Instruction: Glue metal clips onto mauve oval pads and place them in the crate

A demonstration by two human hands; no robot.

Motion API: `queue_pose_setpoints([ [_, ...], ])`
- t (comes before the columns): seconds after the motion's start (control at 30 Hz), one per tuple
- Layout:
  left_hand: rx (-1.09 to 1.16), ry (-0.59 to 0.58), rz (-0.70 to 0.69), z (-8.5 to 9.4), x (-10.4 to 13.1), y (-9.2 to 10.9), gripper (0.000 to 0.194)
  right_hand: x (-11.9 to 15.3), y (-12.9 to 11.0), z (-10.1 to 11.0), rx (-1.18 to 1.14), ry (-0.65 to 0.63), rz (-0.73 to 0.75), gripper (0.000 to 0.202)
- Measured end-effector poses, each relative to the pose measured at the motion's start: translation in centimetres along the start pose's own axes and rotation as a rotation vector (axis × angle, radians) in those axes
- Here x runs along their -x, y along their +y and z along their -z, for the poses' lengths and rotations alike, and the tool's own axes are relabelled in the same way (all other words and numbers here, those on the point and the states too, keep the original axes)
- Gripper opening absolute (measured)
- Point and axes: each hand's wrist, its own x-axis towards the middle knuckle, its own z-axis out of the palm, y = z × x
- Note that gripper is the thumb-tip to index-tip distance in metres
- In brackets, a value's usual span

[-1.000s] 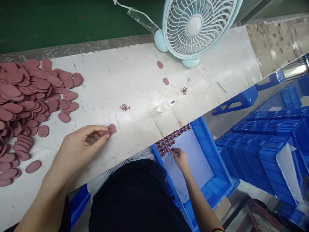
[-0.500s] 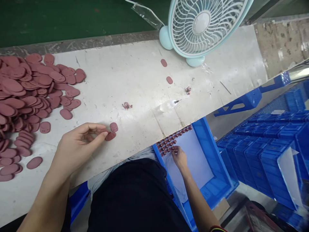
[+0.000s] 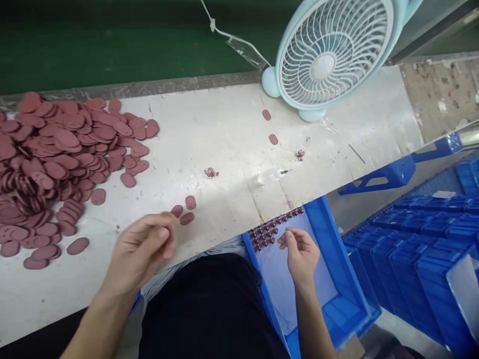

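A: How did my hands look just then?

B: Your left hand (image 3: 144, 247) hung over the near edge of the worktop (image 3: 224, 134), fingers curled in loosely and the thumb laid against them. I could not tell whether it pinched anything; the frame was blurred there. Just beyond your fingertips lay three loose oval pads (image 3: 185, 210), dark red, close together, with the nearest about touching your knuckles.

A: And the right one?

B: Your right hand (image 3: 299, 249) was lower, over the blue crate (image 3: 337, 259) beside the worktop edge. The fingers were half open and spread, thumb and forefinger drawn toward each other. Whether a piece sat between them, I could not say. The fingertips were just beside the rows of small dark red parts (image 3: 271, 230) lined along the crate's far corner, on the pale sheet (image 3: 284, 284) covering its floor.

A: What else lay around you?

B: To your left, a large heap of the same oval pads (image 3: 56, 164) spread over the worktop, with strays trailing off its edge. Farther out in the middle sat a small dark red clump (image 3: 211, 172), a little clear bottle with a dark tip (image 3: 271, 175) lying on its side, another small clump (image 3: 300, 154) and two single pads (image 3: 270, 127). A pale blue fan (image 3: 333, 55) stood at the far edge. Stacked blue crates (image 3: 422, 234) filled the floor to your right.
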Motion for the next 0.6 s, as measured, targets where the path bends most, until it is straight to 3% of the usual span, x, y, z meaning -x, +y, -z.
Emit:
queue_pose_setpoints([
  [0.1,0.141,-0.086,0.170,-1.4,0.5,-1.0,0.020,-0.4,-4.3,-3.7,-0.251,-0.187,-0.012,0.028],
  [0.23,0.301,-0.145,0.262,-2.8,1.2,-0.8,0.030,-3.2,-7.3,-8.4,-0.844,-0.634,-0.312,0.061],
  [0.33,0.390,-0.168,0.284,-3.0,1.8,-0.7,0.028,-6.3,-7.5,-10.7,-1.370,-0.855,-0.575,0.062],
  [0.43,0.453,-0.175,0.281,-2.9,2.2,-0.9,0.025,-8.5,-7.4,-11.9,-1.659,-0.907,-0.764,0.044],
  [0.5,0.486,-0.163,0.278,-2.9,2.2,-1.1,0.021,-8.6,-7.8,-12.1,-1.625,-0.867,-0.763,0.034],
  [0.6,0.502,-0.138,0.279,-3.2,2.1,-1.4,0.016,-6.1,-9.6,-11.7,-1.368,-0.802,-0.632,0.034],
])
